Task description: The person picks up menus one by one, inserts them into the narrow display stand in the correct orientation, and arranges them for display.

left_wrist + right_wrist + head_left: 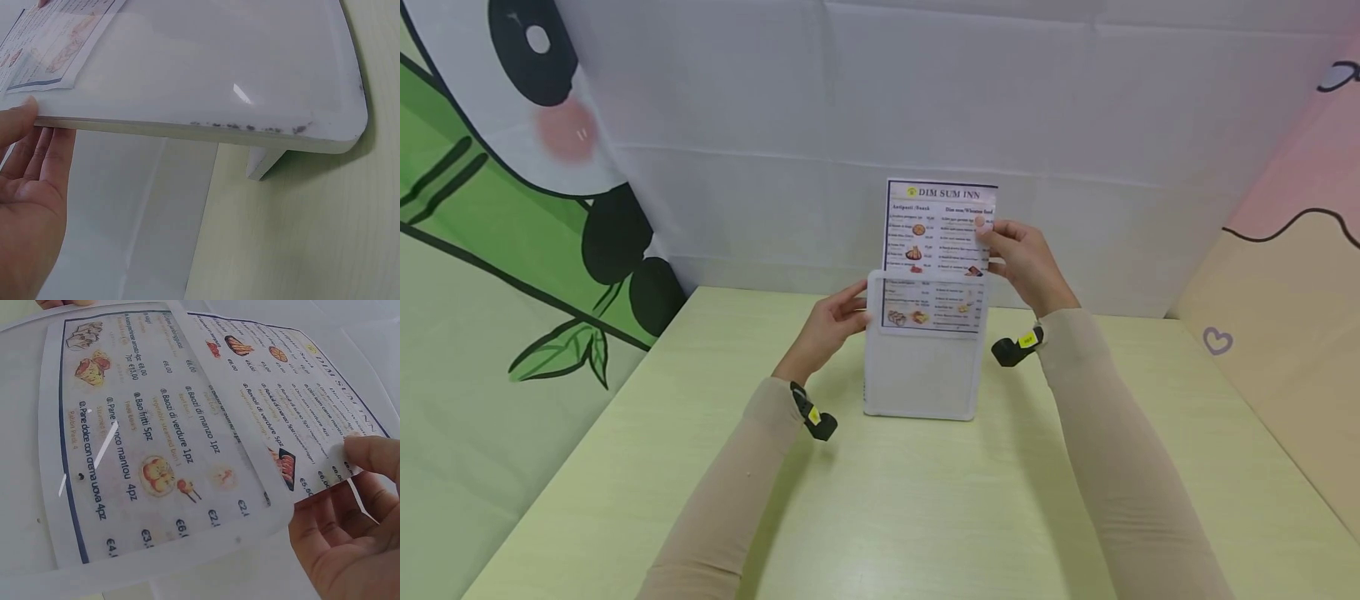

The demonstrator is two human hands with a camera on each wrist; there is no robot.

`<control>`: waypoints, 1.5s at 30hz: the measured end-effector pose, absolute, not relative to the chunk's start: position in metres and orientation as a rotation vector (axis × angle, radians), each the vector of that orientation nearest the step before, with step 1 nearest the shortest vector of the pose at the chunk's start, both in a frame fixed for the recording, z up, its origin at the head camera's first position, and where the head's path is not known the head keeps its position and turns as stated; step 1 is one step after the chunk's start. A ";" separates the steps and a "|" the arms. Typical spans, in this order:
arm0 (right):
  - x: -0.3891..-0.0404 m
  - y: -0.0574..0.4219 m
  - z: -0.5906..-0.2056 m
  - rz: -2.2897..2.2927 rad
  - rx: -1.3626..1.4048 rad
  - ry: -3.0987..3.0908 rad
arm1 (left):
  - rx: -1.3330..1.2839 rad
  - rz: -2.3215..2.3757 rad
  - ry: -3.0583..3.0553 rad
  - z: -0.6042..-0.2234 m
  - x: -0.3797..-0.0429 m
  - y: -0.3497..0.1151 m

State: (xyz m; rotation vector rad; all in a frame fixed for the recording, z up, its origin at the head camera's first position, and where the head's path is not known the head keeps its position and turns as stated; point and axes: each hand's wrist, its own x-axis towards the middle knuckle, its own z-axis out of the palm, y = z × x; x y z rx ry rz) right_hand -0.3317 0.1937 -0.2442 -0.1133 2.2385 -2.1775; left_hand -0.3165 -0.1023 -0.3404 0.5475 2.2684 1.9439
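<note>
A white display stand [920, 379] with a clear front stands upright on the table, leaning back on a rear support [264, 164]. The printed "DIM SUM INN" menu sheet [936, 229] is partly inside it: the lower part shows through the clear cover, the upper part sticks out above the top edge. My right hand [1026, 260] pinches the sheet's right edge between thumb and fingers, above the stand. On the other side, my left hand [827, 327] grips the stand's upper left edge, thumb in front and fingers behind, as the left wrist view shows.
The pale wooden table [850, 517] runs back to a white cloth wall [775, 208]. Cartoon-printed panels enclose both sides, a green one [490, 400] on the left and a pink and cream one [1285, 300] on the right. Dark smudges mark the stand's lower side edge.
</note>
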 end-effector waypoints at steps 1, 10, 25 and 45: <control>-0.332 0.194 -0.244 -2.177 -0.112 2.238 | 0.546 1.942 2.270 -0.340 -0.317 -0.102; -0.331 0.194 -0.244 -2.180 -0.106 2.246 | 0.544 1.936 2.271 -0.341 -0.317 -0.103; -0.332 0.194 -0.245 -2.166 -0.096 2.275 | 0.549 1.940 2.263 -0.342 -0.317 -0.105; -0.329 0.195 -0.247 -2.227 -0.175 2.218 | 0.532 1.943 2.265 -0.342 -0.318 -0.106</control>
